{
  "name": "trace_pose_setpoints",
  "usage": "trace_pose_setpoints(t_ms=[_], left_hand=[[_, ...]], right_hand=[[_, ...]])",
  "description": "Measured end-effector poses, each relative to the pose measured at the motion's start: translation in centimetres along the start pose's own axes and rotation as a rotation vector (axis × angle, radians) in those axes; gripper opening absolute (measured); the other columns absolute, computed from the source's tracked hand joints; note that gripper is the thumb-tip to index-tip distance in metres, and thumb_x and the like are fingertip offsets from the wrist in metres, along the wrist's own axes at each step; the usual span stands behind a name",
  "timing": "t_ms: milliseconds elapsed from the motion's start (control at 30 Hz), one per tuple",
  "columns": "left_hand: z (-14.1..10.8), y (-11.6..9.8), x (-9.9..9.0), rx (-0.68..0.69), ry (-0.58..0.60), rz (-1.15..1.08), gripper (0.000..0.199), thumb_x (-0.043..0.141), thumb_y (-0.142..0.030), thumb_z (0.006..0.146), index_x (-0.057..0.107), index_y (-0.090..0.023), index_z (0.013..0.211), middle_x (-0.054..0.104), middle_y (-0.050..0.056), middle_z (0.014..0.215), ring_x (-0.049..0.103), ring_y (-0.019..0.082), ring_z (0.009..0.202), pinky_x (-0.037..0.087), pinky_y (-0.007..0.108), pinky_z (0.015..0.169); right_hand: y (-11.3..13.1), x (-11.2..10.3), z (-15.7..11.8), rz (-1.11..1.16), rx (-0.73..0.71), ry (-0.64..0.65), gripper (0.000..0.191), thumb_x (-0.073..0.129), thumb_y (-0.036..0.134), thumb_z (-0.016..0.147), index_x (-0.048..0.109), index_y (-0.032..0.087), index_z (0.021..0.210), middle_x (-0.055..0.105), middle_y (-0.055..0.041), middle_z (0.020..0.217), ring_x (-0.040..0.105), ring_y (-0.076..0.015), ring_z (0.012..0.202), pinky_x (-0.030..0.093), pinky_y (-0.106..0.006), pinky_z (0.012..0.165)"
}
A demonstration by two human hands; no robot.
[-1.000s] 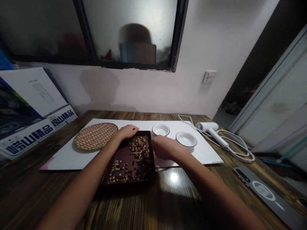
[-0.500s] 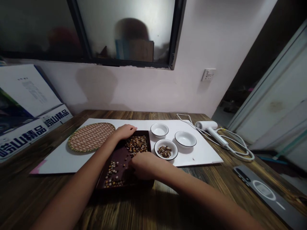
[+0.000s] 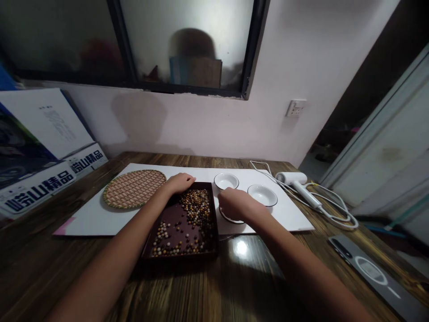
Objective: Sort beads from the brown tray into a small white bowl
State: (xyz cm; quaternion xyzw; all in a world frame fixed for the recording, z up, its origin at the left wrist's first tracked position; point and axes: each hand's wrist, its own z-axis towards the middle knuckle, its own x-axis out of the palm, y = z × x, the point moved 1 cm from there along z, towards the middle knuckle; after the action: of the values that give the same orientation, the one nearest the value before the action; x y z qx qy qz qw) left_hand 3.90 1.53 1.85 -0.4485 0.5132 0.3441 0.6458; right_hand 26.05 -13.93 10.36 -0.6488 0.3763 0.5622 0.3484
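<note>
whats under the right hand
A white bowl with a dark rim sits under the right hand. Only its front edge shows; the hand covers the rest, so its inside cannot be seen.

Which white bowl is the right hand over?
The front bowl: the right hand covers most of it, leaving only its lower rim showing. The back bowl and the right bowl are both uncovered.

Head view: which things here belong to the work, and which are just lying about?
In use: left hand, right hand, dark tray, mixed beads, half-hidden white bowl, far white bowl, right white bowl.
Lying about: woven round mat, hair dryer, phone.
</note>
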Motion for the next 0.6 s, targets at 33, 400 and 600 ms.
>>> trace_pose_setpoints(t_ms=[33, 400, 600], left_hand=[[-0.1, -0.1, -0.1, -0.003, 0.000, 0.000, 0.050, 0.036, -0.047, 0.098, 0.076, -0.019, 0.089, 0.076, 0.012, 0.109, 0.068, 0.025, 0.096, 0.047, 0.031, 0.080], [-0.1, 0.0, 0.1, -0.003, -0.004, 0.013, 0.051, 0.034, -0.049, 0.097, 0.075, -0.020, 0.089, 0.076, 0.013, 0.110, 0.068, 0.028, 0.100, 0.046, 0.033, 0.079], [-0.1, 0.0, 0.1, -0.016, -0.001, 0.009, 0.050, 0.034, -0.049, 0.098, 0.075, -0.021, 0.088, 0.076, 0.012, 0.108, 0.068, 0.026, 0.097, 0.045, 0.032, 0.078]], right_hand=[[0.1, 0.1, 0.0, 0.008, -0.001, -0.034, 0.021, 0.056, 0.012, 0.089, 0.072, 0.012, 0.103, 0.074, -0.0166, 0.100, 0.071, -0.0251, 0.087, 0.051, -0.031, 0.072], [6.3, 4.4, 1.1, -0.004, -0.377, 0.164, 0.026, 0.065, 0.019, 0.083, 0.076, 0.012, 0.106, 0.076, -0.0144, 0.097, 0.073, -0.0274, 0.084, 0.053, -0.030, 0.063], [6.9, 5.3, 2.2, -0.026, -0.531, 0.173, 0.025, 0.063, 0.015, 0.082, 0.076, 0.010, 0.103, 0.076, -0.0139, 0.101, 0.070, -0.0230, 0.085, 0.052, -0.029, 0.067]])
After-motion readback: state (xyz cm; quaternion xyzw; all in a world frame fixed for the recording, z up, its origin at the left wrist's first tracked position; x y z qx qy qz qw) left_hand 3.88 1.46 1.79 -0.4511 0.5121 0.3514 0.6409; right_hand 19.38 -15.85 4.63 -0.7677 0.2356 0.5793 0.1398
